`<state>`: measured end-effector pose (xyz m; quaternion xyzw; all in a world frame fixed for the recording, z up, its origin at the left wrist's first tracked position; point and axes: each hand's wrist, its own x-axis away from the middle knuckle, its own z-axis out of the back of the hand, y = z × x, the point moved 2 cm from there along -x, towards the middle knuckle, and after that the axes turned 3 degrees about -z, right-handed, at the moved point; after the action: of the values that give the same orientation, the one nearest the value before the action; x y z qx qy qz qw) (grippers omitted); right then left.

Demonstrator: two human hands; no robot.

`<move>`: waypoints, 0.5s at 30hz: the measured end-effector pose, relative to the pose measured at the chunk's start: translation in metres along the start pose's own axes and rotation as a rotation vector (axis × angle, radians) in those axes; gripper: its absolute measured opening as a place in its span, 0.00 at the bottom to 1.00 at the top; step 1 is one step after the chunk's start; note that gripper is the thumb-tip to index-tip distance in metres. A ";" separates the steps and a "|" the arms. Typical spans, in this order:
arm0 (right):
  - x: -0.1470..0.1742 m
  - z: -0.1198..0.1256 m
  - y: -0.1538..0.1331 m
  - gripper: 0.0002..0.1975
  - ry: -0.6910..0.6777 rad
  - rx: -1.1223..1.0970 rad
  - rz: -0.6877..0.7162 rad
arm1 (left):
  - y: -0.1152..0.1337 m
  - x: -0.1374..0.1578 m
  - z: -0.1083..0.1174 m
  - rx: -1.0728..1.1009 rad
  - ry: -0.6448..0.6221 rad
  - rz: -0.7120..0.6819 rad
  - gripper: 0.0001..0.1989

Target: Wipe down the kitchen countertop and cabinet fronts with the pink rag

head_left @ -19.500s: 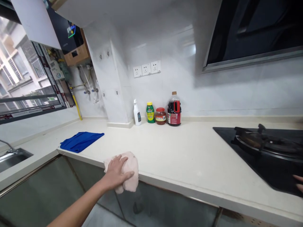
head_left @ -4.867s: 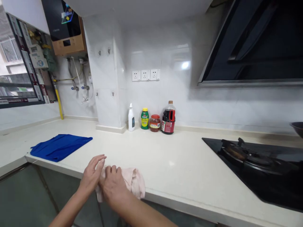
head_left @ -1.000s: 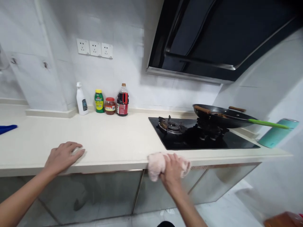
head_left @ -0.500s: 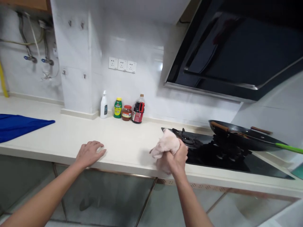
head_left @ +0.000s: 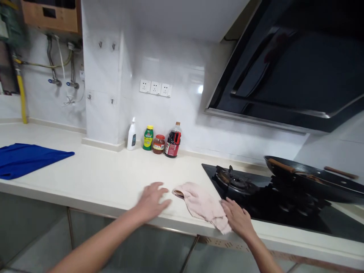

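Note:
A pale pink cloth [head_left: 200,203] lies crumpled and partly folded on the cream countertop [head_left: 113,182], one corner reaching over the front edge. My right hand [head_left: 236,218] rests at the cloth's right end, fingers stretched out and touching or just beside it, by the corner of the black gas stove [head_left: 256,201]. Left of the cloth, my left hand [head_left: 152,201] hovers over the counter near its front edge. Its fingers are spread, slightly blurred, and hold nothing.
Along the wall stand a white spray bottle [head_left: 132,134], a green bottle [head_left: 148,138], a red-lidded jar [head_left: 158,144] and a dark sauce bottle [head_left: 173,141]. A blue cloth [head_left: 31,159] lies at left. A wok [head_left: 315,182] sits on the stove under the range hood [head_left: 290,72].
The pink cloth, bunched up in my right hand before, now lies on the counter, released. My left hand has moved right, toward the cloth. The view has shifted slightly left and up.

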<state>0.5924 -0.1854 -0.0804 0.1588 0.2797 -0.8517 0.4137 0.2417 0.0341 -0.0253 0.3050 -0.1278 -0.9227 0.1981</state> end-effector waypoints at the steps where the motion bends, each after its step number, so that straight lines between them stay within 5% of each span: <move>1: 0.002 -0.003 0.002 0.29 -0.028 -0.008 -0.009 | 0.023 -0.013 -0.014 0.053 -0.041 -0.068 0.20; 5: 0.004 -0.001 -0.003 0.32 -0.047 -0.220 -0.128 | 0.100 -0.072 -0.071 0.140 -0.226 -0.036 0.30; 9: 0.004 0.013 -0.008 0.33 0.001 -0.352 -0.168 | 0.144 -0.103 -0.129 0.128 -0.440 0.039 0.40; 12: 0.007 0.019 -0.005 0.32 0.071 -0.457 -0.189 | 0.157 -0.107 -0.158 0.154 -0.445 -0.102 0.37; 15: 0.008 0.019 0.000 0.31 0.075 -0.458 -0.198 | 0.145 -0.117 -0.166 0.174 -0.505 -0.168 0.43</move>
<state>0.5864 -0.2017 -0.0698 0.0643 0.4946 -0.7961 0.3428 0.4713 -0.0623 -0.0433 0.0906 -0.2262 -0.9683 0.0557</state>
